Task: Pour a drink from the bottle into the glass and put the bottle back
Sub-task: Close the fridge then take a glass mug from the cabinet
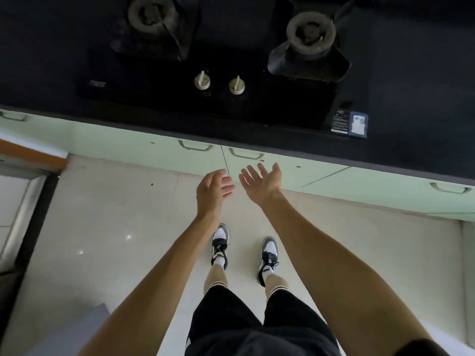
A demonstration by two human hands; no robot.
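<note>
Neither a bottle nor a glass shows in the head view. My left hand (213, 187) and my right hand (259, 181) are stretched out side by side in front of me, close together and apart by a narrow gap. Both have relaxed, spread fingers and hold nothing. They hover over the pale floor just before the light green cabinet doors (282, 170), below the edge of the dark counter.
A black gas hob (205, 98) with two burners and two metal knobs (219, 82) sits in the dark counter ahead. A small dark card or box (357, 124) lies at the hob's right corner. Cabinet handles (245, 154) are just beyond my fingers. My feet stand on white tiles.
</note>
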